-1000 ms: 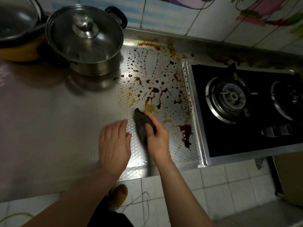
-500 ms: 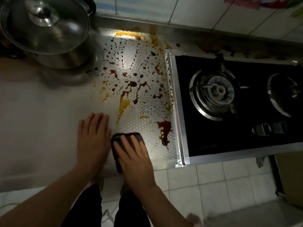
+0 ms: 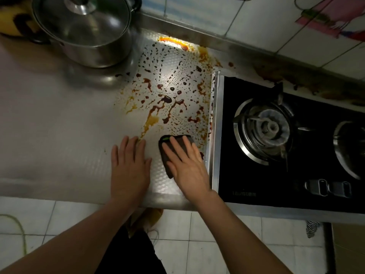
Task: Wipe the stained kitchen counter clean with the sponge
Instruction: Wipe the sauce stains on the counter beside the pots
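Fingers (image 3: 178,147) spread flat, the right hand (image 3: 187,167) pressed down on the dark sponge (image 3: 166,155), gripping nothing, near the stove (image 3: 276,175) edge. Left hand (image 3: 129,167) lay flat, open on the counter (image 3: 49,125). Brown stains (image 3: 166,99) sat farther back, toward the pot (image 3: 85,30).

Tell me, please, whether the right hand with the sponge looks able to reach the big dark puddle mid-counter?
Probably yes: nothing stands between the right hand, pressing the sponge, and the puddle; the pot sits off to the side.
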